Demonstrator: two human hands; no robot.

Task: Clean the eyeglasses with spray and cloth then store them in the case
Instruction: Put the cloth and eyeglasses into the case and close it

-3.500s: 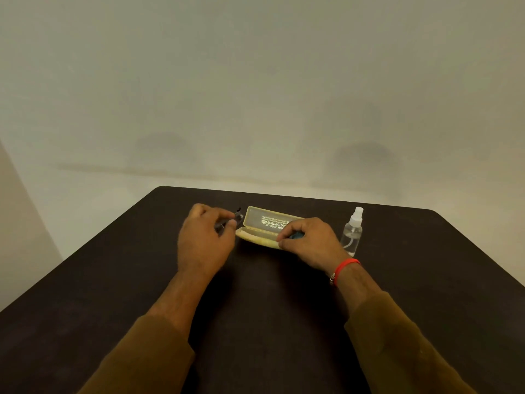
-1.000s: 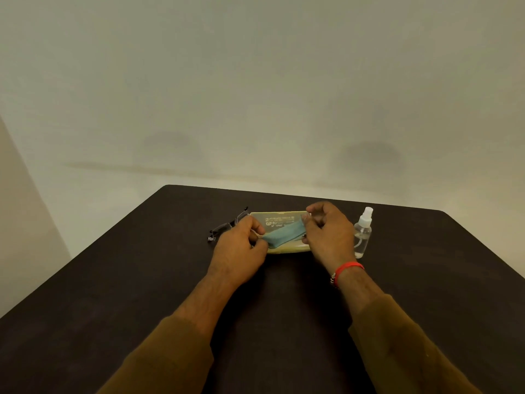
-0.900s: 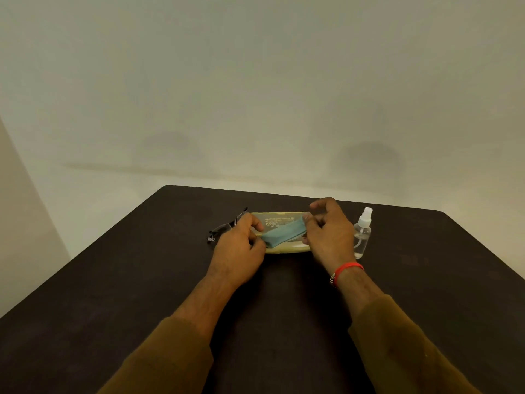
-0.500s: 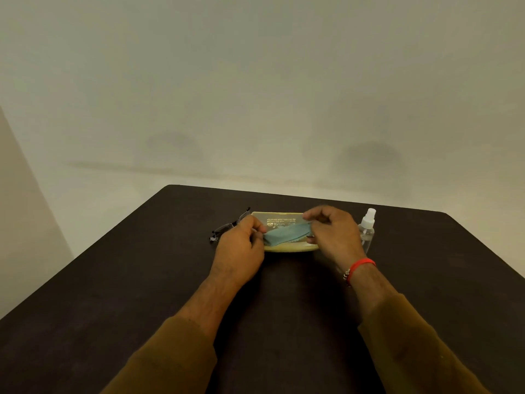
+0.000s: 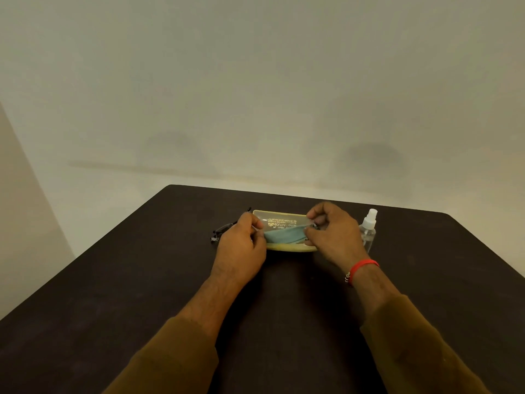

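Eyeglasses [image 5: 227,229] lay folded on the desk [image 5: 142,280], just left of the open case [image 5: 284,220]. My left hand [image 5: 241,248] and right hand [image 5: 332,237] each pinched one end of the cloth [image 5: 284,236] above the case. I judged the frame light, thin and fragile; its bridge or temples offered the safest grip. The spray bottle [image 5: 368,231] stood untouched on the right.

Matt dark table [image 5: 142,280], soft blue cloth [image 5: 284,236], clear plastic bottle [image 5: 368,234].

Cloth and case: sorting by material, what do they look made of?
The cloth looks like soft matte blue-green fabric, sagging between the left hand and right hand. The case looks like rigid cream plastic, smooth, with print inside its lid.
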